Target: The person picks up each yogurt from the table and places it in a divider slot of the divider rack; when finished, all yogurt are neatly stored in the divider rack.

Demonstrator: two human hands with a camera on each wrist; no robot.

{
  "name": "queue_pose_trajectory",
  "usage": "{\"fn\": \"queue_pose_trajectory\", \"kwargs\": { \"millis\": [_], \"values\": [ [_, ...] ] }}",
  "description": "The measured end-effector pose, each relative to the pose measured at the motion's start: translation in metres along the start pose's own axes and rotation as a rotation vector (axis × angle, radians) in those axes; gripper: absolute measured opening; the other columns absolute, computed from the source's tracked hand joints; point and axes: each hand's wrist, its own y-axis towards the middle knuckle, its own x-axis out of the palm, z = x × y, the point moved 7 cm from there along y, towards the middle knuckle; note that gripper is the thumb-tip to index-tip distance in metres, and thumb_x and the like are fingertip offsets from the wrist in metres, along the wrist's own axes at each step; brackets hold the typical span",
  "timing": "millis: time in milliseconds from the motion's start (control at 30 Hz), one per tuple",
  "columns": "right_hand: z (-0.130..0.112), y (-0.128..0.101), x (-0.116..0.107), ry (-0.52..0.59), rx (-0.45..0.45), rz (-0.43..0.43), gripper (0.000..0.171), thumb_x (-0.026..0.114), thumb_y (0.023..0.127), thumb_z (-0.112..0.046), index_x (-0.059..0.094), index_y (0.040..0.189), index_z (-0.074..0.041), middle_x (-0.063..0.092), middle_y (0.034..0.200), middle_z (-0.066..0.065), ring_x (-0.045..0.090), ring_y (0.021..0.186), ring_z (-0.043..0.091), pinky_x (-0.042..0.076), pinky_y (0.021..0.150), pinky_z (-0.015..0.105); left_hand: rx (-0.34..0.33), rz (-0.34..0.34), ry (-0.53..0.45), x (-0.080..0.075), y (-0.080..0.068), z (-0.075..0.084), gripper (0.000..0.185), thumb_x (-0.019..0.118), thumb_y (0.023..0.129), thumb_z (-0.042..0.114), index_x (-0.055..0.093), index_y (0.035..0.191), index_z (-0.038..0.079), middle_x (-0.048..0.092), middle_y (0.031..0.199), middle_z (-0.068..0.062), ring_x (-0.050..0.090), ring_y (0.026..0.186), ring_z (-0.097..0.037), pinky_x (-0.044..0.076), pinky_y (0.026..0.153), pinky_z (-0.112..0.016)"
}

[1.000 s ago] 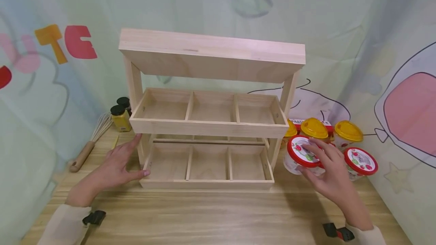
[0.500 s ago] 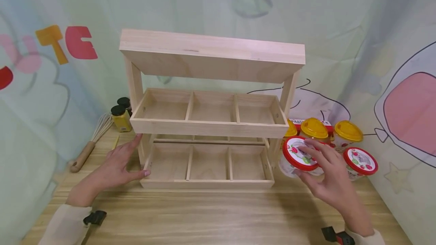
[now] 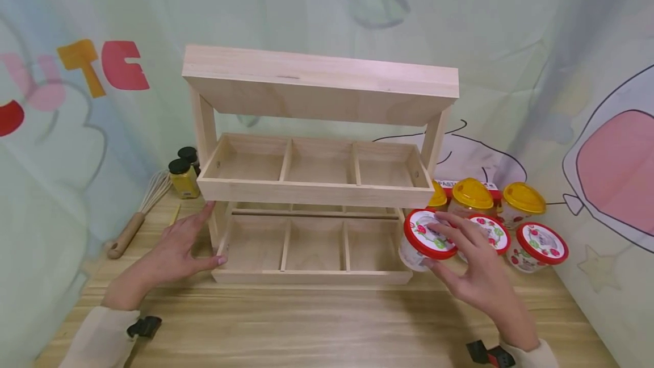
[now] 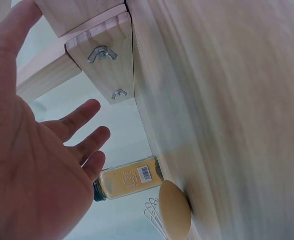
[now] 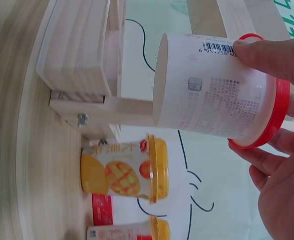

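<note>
My right hand (image 3: 477, 271) holds a white cup with a red-rimmed lid (image 3: 431, 233), fingers on the lid and thumb against the side. The cup (image 5: 214, 87) is raised off the table beside the right end of the lower tray (image 3: 311, 278) of a two-level wooden rack (image 3: 319, 81). My left hand (image 3: 176, 249) is at the rack's left side, its thumb touching the lower tray's left corner. In the left wrist view, that hand's (image 4: 34, 165) other fingers are loosely extended, holding nothing.
Two more red-lidded cups (image 3: 490, 233) (image 3: 541, 243) stand at right, before several yellow-lidded cups (image 3: 471, 195) and a red box (image 3: 494, 191). At left are a whisk (image 3: 128, 234) and two black-capped jars (image 3: 184, 179). A printed curtain (image 3: 317, 4) hangs behind the rack.
My right hand has carried the red-lidded cup left toward the lower tray, uncovering another red-lidded cup behind it. My left hand stays at the rack's left side.
</note>
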Motion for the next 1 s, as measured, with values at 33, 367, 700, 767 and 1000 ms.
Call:
{"fn": "queue_pose_trajectory", "kwargs": {
  "millis": [33,367,700,767,1000],
  "values": [
    [-0.001,0.001,0.002,0.009,0.001,-0.003,0.077,0.097,0.071,-0.016,0.068,0.142,-0.028,0.060,0.156,0.004,0.051,0.144,0.029,0.028,0.115,0.013,0.003,0.002,0.001,0.000,0.000,0.000,0.133,0.091,0.080,0.047,0.002,0.175,0.019,0.040,0.164,-0.038,0.040,0.144,-0.062,0.033,0.107,-0.082],
    [-0.008,0.005,0.017,0.032,0.011,-0.040,0.077,0.097,0.074,-0.021,0.066,0.144,-0.032,0.059,0.158,0.000,0.052,0.144,0.024,0.044,0.111,0.020,0.009,0.013,0.004,-0.001,0.000,0.002,0.132,0.091,0.080,0.047,0.005,0.175,0.019,0.041,0.164,-0.037,0.042,0.143,-0.062,0.035,0.106,-0.082],
    [-0.017,0.007,0.032,0.064,0.006,-0.076,0.078,0.096,0.075,-0.021,0.065,0.145,-0.033,0.057,0.159,-0.001,0.049,0.149,0.030,0.060,0.102,0.054,0.012,0.011,-0.014,-0.001,0.000,0.000,0.131,0.090,0.082,0.046,0.002,0.175,0.021,0.039,0.165,-0.038,0.041,0.143,-0.062,0.034,0.106,-0.083],
    [-0.019,0.008,0.036,0.084,0.003,-0.090,0.077,0.096,0.076,-0.022,0.065,0.145,-0.033,0.057,0.159,-0.002,0.049,0.149,0.031,0.059,0.101,0.060,0.018,0.014,-0.016,-0.002,0.000,0.000,0.131,0.090,0.082,0.046,0.002,0.175,0.020,0.040,0.164,-0.038,0.041,0.143,-0.063,0.034,0.106,-0.083],
    [-0.029,0.011,0.046,0.158,-0.043,-0.105,0.071,0.095,0.077,-0.018,0.067,0.141,-0.029,0.059,0.155,0.002,0.053,0.144,0.030,0.037,0.118,0.076,0.023,0.018,-0.015,-0.002,-0.001,-0.001,0.131,0.090,0.081,0.047,0.002,0.175,0.021,0.041,0.163,-0.039,0.042,0.143,-0.063,0.034,0.106,-0.083]
  ]
}}
